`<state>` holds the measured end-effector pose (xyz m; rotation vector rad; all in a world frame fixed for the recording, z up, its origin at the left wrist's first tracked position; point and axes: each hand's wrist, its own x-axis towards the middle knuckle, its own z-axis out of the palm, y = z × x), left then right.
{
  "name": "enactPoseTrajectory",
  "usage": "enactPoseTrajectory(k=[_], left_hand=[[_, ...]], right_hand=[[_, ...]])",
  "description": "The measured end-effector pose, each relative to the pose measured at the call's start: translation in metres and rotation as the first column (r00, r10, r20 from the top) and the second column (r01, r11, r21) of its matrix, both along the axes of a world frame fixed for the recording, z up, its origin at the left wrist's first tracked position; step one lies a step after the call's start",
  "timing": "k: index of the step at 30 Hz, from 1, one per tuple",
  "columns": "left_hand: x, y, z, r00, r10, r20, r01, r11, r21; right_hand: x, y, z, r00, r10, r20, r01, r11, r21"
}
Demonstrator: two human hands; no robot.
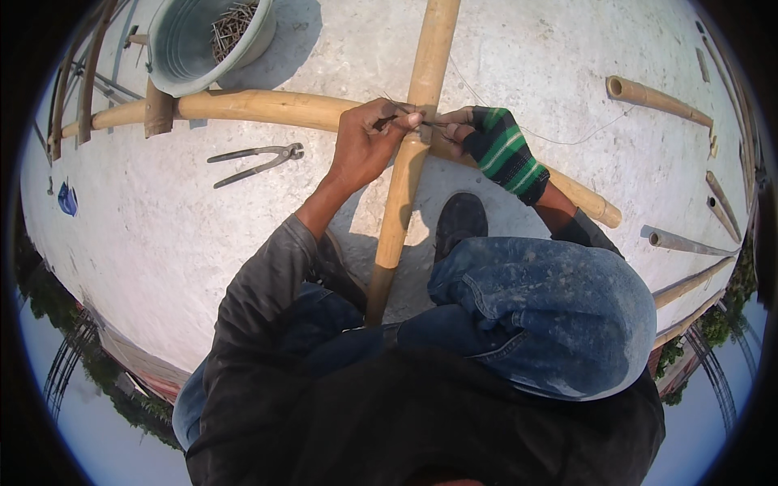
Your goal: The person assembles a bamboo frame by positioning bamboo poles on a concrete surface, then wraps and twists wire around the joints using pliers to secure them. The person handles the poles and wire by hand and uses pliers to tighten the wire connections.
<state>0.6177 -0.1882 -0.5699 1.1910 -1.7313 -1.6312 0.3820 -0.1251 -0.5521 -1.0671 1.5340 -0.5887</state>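
Observation:
Two bamboo poles cross in front of me, an upright-running pole [399,202] and a sideways pole [267,108]. Thin wire [567,142] trails from the crossing and loops out to the right. Bare and bent at the wrist, my left hand [366,144] pinches the wire at the left of the joint. My right hand [504,150], in a green and black striped fingerless glove, grips wire on the other side. Both sets of fingertips nearly meet over the crossing. A pair of pincers [258,162] lies with handles apart on the concrete, left of my left hand.
A grey bucket [182,61] with several nails [233,32] stands at the upper left, beside the sideways pole. Cut bamboo pieces, such as a short bamboo length [658,100], lie at the right. A blue scrap [68,199] is at the far left. My shoe [460,223] rests near the crossing.

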Motion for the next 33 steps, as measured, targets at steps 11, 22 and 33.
enactPoseTrajectory(k=[11, 22, 33], left_hand=[[-0.039, -0.074, 0.046, 0.734, -0.564, 0.378, 0.664, 0.713, -0.226], [-0.003, -0.064, 0.028, 0.91, -0.413, -0.03, 0.412, 0.897, 0.162], [0.028, 0.053, -0.022, 0.953, 0.24, 0.188, -0.255, 0.965, 0.06]], right_hand=[[0.06, 0.034, 0.004, 0.75, -0.543, 0.378, 0.479, 0.84, 0.257], [0.0, 0.004, 0.038, 0.571, 0.153, -0.806, -0.767, 0.449, -0.458], [-0.009, -0.047, 0.016, 0.384, 0.143, -0.912, -0.923, 0.038, -0.382]])
